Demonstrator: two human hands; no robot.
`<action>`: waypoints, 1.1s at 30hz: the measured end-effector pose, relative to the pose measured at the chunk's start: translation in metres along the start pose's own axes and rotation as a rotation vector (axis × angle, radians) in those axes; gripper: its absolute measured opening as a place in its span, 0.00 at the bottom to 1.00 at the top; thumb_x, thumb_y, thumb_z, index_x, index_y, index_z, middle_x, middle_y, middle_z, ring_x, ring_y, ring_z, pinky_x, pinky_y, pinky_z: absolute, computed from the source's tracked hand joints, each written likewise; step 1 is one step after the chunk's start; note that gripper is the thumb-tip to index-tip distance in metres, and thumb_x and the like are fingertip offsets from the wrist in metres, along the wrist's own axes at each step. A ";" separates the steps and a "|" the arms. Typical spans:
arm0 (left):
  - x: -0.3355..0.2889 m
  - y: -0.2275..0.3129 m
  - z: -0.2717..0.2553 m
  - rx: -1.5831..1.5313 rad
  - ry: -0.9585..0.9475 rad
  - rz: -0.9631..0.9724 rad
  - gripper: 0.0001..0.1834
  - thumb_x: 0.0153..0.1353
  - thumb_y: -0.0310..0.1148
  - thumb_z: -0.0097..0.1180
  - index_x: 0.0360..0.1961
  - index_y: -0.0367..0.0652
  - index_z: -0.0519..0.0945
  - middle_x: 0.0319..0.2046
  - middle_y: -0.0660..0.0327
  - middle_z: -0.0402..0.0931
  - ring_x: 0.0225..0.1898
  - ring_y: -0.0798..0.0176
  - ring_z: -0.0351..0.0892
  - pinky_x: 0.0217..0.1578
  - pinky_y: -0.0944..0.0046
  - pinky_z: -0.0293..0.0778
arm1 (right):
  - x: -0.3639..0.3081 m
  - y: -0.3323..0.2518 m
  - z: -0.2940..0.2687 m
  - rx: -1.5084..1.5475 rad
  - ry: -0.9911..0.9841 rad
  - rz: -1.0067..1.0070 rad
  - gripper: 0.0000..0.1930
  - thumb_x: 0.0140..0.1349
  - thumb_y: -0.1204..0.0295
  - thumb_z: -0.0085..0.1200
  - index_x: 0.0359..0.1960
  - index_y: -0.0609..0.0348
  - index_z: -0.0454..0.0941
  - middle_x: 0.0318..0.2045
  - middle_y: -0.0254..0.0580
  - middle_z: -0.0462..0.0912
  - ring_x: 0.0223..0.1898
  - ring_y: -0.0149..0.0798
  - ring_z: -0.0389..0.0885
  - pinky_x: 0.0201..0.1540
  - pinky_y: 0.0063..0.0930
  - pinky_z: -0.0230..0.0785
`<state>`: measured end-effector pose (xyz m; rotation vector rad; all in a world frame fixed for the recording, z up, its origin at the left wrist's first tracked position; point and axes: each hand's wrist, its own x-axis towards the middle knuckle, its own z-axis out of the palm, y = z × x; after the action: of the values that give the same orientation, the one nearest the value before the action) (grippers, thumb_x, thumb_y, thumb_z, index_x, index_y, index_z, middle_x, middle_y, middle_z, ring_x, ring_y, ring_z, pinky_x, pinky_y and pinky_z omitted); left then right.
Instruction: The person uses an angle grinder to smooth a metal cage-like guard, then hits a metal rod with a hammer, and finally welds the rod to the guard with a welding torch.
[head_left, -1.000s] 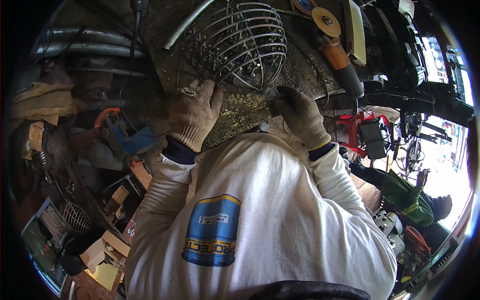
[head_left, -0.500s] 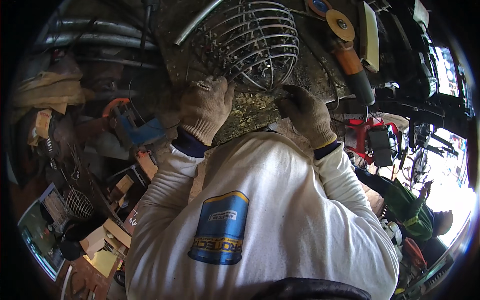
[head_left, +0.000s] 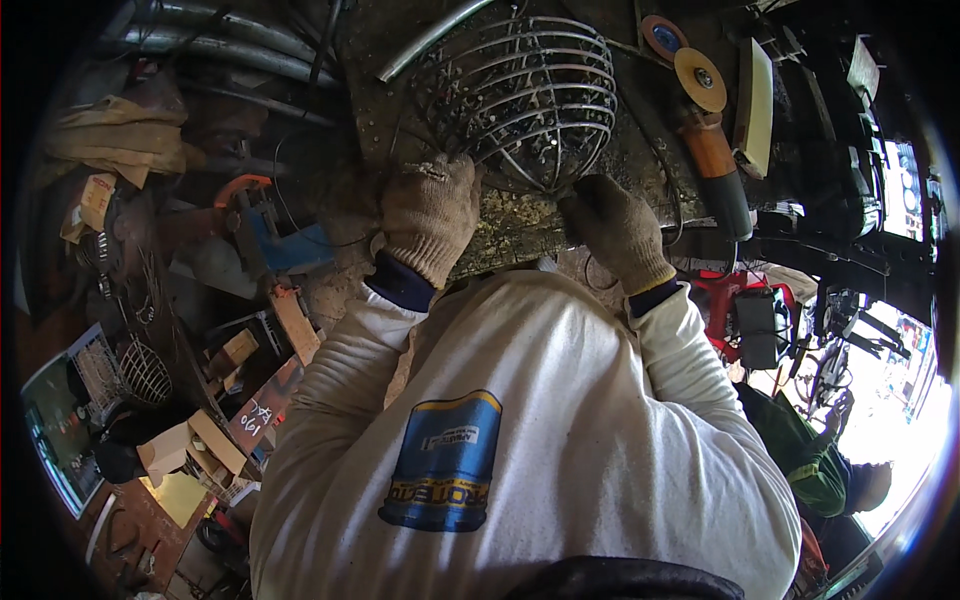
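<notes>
Observed a domed wire cage [head_left: 560,105] on the worn, dark workbench [head_left: 510,218], just beyond both gloved hands and roughly between them. Found the left hand [head_left: 430,208] beside its near left flank, the right hand [head_left: 615,228] just right of its near tip. Would judge the right hand slightly nearer to that tip; unable to confirm contact at either hand. Noted ribs running away from the body and closing to a point at the near end, with curved crossbars set left to right; unable to fix a definite long axis under the lens's bend. Recorded left fingers curled under, knuckles up; right fingers bent inward, dark at the tips. Cannot tell of anything pinched in either, with fingertips hidden or lost in shadow. Found the cage silver-grey, brightest along the crossbars, open between them, with dark litter and pale specks showing through. Logged also an orange and black angle grinder [head_left: 710,152] to its right and a metal tube [head_left: 430,42] to its left.
</notes>
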<state>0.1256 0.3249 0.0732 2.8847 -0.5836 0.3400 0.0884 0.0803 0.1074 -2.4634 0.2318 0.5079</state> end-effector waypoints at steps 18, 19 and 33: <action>-0.001 -0.018 0.001 -0.135 -0.108 0.113 0.15 0.67 0.42 0.58 0.40 0.40 0.81 0.36 0.44 0.82 0.40 0.36 0.81 0.41 0.43 0.76 | -0.046 0.096 -0.037 0.653 0.827 -0.036 0.20 0.65 0.61 0.63 0.56 0.57 0.81 0.43 0.51 0.88 0.46 0.50 0.88 0.51 0.40 0.79; 0.000 -0.018 0.000 -0.149 -0.110 0.095 0.14 0.67 0.42 0.58 0.40 0.40 0.81 0.36 0.44 0.82 0.40 0.37 0.81 0.41 0.43 0.76 | -0.051 0.111 -0.053 0.559 0.992 0.058 0.20 0.65 0.62 0.64 0.55 0.58 0.81 0.43 0.51 0.88 0.45 0.48 0.88 0.50 0.39 0.80; -0.022 0.041 -0.058 -0.141 0.051 -0.061 0.09 0.64 0.36 0.62 0.41 0.44 0.85 0.36 0.49 0.85 0.37 0.41 0.85 0.37 0.49 0.79 | 0.026 0.412 -0.182 0.251 1.132 0.589 0.30 0.63 0.44 0.58 0.55 0.56 0.82 0.52 0.58 0.84 0.56 0.62 0.80 0.59 0.48 0.70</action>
<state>0.0785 0.3083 0.1288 2.7432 -0.4888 0.3473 0.0525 -0.3595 0.0133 -2.1265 1.3777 -0.7193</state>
